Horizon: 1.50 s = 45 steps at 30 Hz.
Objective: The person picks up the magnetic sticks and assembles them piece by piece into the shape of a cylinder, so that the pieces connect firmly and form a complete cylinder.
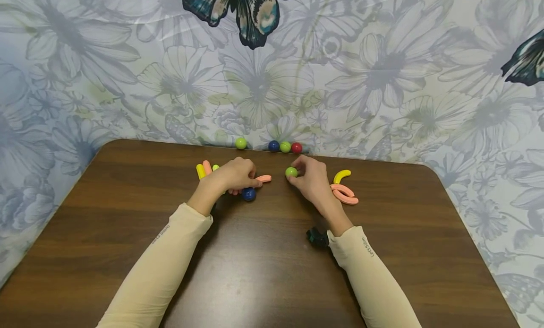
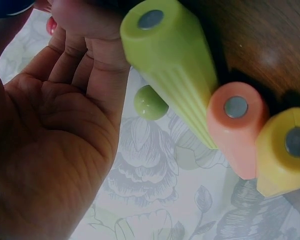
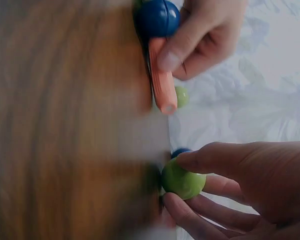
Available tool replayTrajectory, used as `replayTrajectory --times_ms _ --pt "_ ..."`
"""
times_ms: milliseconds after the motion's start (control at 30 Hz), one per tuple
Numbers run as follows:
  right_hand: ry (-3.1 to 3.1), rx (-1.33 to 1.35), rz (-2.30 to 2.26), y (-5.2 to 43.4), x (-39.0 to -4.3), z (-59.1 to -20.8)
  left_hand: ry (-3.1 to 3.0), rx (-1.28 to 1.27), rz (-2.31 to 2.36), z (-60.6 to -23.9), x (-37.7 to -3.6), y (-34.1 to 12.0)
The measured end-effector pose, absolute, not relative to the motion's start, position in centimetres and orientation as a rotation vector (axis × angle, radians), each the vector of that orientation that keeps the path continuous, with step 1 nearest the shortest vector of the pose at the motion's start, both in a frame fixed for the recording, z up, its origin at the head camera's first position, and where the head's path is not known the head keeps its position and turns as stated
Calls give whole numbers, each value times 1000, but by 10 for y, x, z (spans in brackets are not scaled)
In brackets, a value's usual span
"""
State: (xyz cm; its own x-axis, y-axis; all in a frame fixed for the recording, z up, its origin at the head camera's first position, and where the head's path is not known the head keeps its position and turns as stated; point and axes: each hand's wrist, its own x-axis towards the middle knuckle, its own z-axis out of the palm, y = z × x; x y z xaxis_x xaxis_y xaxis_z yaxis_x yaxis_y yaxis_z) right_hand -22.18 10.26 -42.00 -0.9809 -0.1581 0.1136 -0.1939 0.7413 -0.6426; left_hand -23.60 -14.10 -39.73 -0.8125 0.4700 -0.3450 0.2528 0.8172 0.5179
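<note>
Item: green ball [image 1: 291,171], pinched between thumb and fingertips of the right hand [image 1: 312,181] just above the brown table [image 1: 263,271]; to its left, the left hand [image 1: 235,174] curls its fingers round a pink magnetic stick [image 1: 264,178] with a dark blue ball [image 1: 248,194] at its near end. Risk: the smooth ball could slip from so light a pinch and roll off toward the curved pink and yellow pieces [image 1: 343,188] right of it, or snap crookedly onto the stick's end. The left wrist view alone shows metal discs capping the green [image 2: 172,55], pink [image 2: 237,125] and yellow sticks [image 2: 285,150]; whether the blue ball actually touches the held stick is clearer, though blurred, from the right wrist.
</note>
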Motion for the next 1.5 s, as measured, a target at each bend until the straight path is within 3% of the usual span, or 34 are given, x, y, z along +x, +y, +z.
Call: replayTrajectory --times_ms 600,900,1500 --pt "-2829 518 1213 85 -213 -429 2568 541 590 -398 -238 -135" --pt "-2803 575 1197 84 -211 -430 2736 737 627 -402 -240 -132" --pt "-2824 595 1159 82 -212 -429 2821 618 622 -402 -238 -130"
